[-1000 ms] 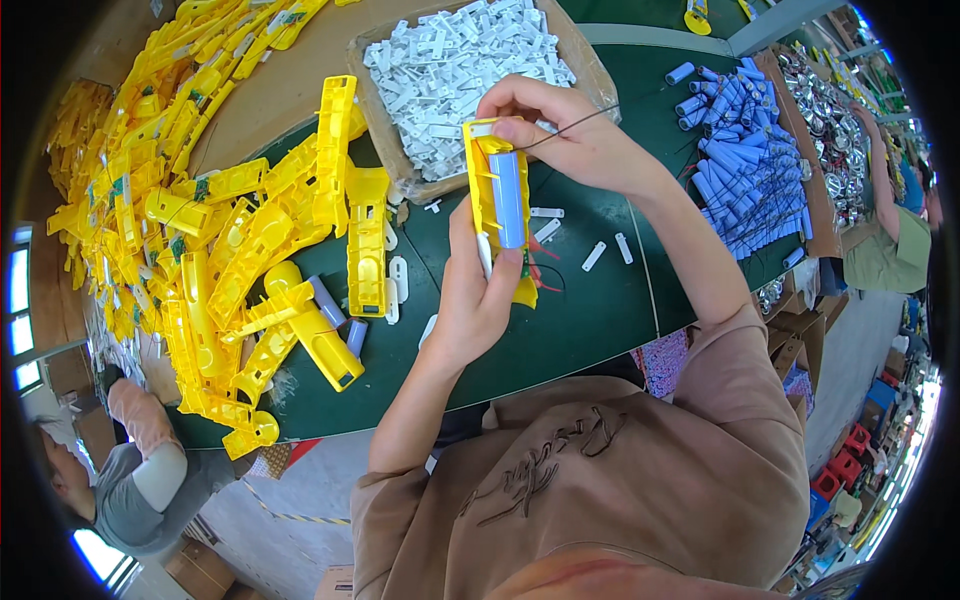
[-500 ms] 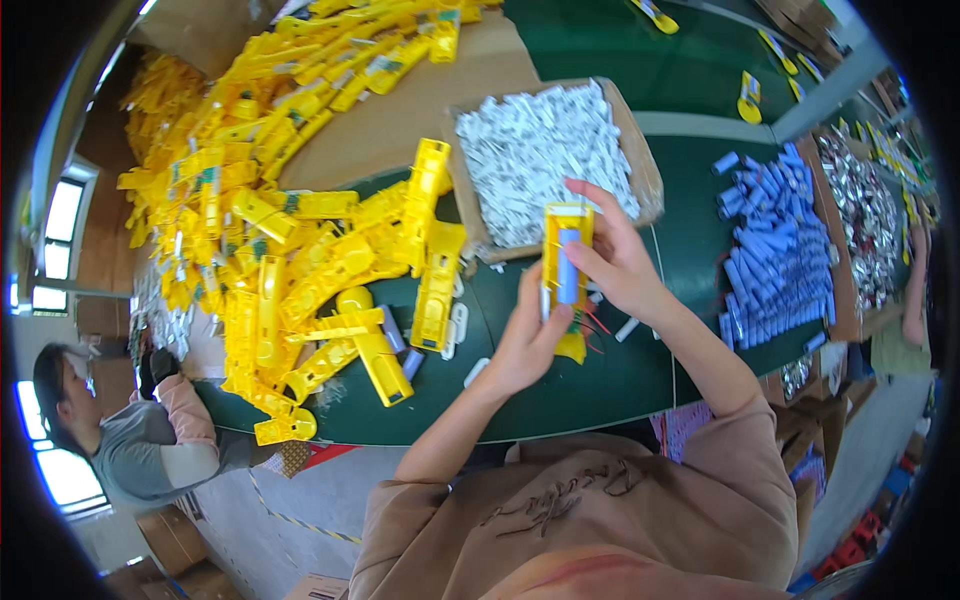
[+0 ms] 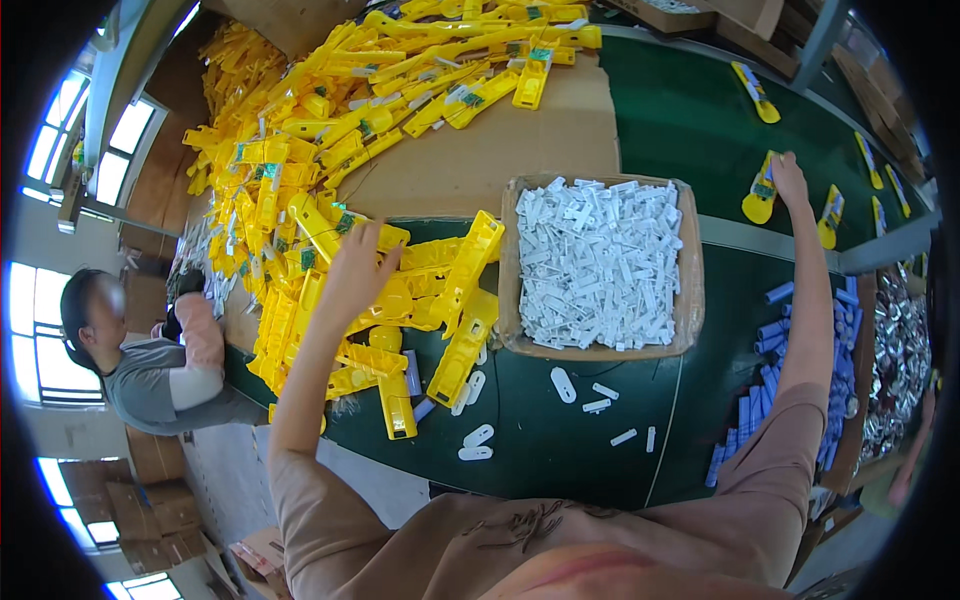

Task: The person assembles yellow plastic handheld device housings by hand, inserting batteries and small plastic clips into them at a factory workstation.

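My right hand [image 3: 790, 180] reaches out to the far right over the green surface. Its fingers close on the upper end of a yellow plastic housing [image 3: 760, 198] with a light and green part inside. On the left, my left hand [image 3: 362, 268] hovers at the edge of a heap of yellow housings [image 3: 290, 180], fingers spread and nothing visibly held. Small green circuit boards [image 3: 345, 222] and thin wires show among the heap. Beside that hand, empty yellow shells [image 3: 468, 345] lie across one another.
A cardboard box [image 3: 513, 270] full of small white plastic pieces stands in the middle. Blue cylinders [image 3: 765, 395] are piled at right, by a box of shiny metal parts [image 3: 893, 340]. White pieces [image 3: 563, 385] lie nearer me. Another person [image 3: 150, 370] works at left.
Both hands were together near the box, holding a yellow housing with a blue cylinder in it. They have parted: right hand far right, left hand to the yellow heap. The view has shifted.
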Demonstrator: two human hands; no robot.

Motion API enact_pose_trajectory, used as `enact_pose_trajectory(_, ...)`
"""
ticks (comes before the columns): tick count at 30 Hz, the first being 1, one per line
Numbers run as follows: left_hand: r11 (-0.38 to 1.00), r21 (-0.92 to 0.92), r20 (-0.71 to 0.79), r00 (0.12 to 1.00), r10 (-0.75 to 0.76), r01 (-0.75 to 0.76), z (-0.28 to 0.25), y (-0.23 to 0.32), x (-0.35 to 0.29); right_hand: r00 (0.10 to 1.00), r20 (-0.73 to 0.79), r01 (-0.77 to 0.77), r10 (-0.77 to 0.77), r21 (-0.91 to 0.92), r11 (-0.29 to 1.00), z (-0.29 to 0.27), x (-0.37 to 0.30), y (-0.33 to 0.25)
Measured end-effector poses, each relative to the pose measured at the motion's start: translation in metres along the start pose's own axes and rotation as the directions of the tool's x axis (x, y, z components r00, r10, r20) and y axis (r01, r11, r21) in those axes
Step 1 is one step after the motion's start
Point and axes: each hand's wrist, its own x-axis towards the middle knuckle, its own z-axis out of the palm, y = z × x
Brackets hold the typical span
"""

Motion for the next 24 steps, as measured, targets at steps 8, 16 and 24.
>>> enact_pose_trajectory(8,0.966,0.081,0.062,0.969,0.240,-0.245,-0.021,-0.061,0.048,0.962,-0.119,0.234,-0.246,-0.100,0.967,-0.074,-0.045,0.032)
enact_pose_trajectory(16,0.865,0.318,0.288,0.909,0.302,-0.388,-0.014,-0.054,0.059,0.881,-0.106,0.474,-0.462,0.208,0.856,-0.177,-0.234,-0.080)
enact_pose_trajectory(24,0.940,-0.307,-0.471,0.882,-0.014,-0.150,-0.084,-0.026,0.044,0.683,-0.040,0.657,-0.729,0.469,0.590,-0.179,-0.349,-0.188)
